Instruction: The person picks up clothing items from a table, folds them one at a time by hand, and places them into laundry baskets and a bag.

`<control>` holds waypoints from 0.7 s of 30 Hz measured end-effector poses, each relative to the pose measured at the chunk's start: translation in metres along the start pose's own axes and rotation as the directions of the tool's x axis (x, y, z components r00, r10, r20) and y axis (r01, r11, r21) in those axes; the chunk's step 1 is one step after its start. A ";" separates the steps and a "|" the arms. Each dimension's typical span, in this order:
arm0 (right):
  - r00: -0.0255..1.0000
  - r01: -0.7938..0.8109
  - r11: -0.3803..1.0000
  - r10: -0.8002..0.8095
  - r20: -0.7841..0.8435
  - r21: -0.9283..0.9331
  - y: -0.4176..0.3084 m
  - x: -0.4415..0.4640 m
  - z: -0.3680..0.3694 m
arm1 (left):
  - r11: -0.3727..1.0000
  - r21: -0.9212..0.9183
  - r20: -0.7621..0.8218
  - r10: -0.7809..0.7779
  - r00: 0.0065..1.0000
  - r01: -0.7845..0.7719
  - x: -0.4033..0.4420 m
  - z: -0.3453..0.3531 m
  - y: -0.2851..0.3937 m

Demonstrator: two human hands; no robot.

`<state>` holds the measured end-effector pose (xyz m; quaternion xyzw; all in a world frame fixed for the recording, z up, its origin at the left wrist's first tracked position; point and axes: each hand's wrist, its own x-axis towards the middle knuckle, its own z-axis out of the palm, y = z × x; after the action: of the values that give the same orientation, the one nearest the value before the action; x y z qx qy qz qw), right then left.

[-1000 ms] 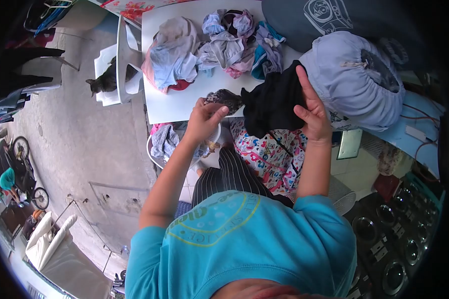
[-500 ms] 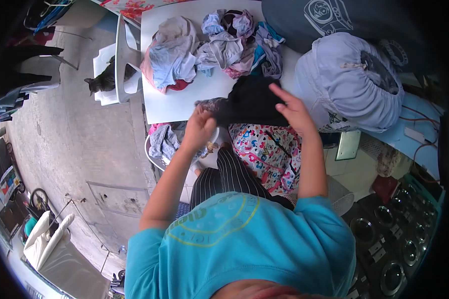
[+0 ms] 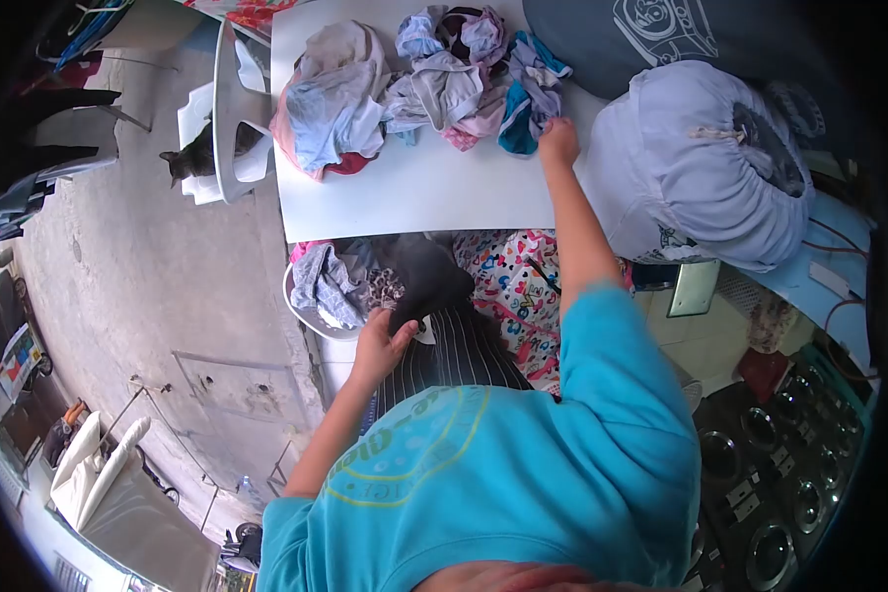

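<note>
My left hand is low in front of my lap, closed on a black garment that hangs over the edge of a white basin. Leopard-print cloth lies close to those fingers. Stretched forward, my right hand has its fingers curled on a greyish-purple garment at the right end of a clothes pile. Touching that garment is a teal piece. Farther left on the white table is a heap of pale blue and beige clothes.
A stuffed white cloth bag stands at the table's right, in front of a big dark bag. A cat sits on a white plastic chair at left. Heart-patterned fabric hangs below the table edge.
The black garment has gone from above the table down to the basin in my left hand. My right hand has let go of it and reached forward to the pile.
</note>
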<state>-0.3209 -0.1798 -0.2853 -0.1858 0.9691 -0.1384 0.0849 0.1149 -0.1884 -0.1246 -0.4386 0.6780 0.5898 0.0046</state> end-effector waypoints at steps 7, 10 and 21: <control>0.733 0.678 0.714 -0.676 -0.076 0.175 -0.039 -0.128 -0.044 | 0.993 0.109 -0.021 -0.040 0.999 0.043 -0.004 -0.006 -0.020; 0.708 0.667 0.698 -0.703 0.073 0.262 -0.022 -0.158 -0.011 | 0.998 0.046 0.001 -0.039 0.999 0.039 -0.001 -0.005 -0.013; 0.850 0.174 0.947 -0.007 -0.527 0.268 0.002 -0.015 0.066 | 0.992 0.122 0.031 -0.027 0.999 0.023 -0.016 -0.002 -0.034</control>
<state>-0.2937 -0.1876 -0.3470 -0.1722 0.9124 -0.3356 -0.1590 0.1459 -0.1780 -0.1424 -0.4363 0.7070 0.5544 0.0496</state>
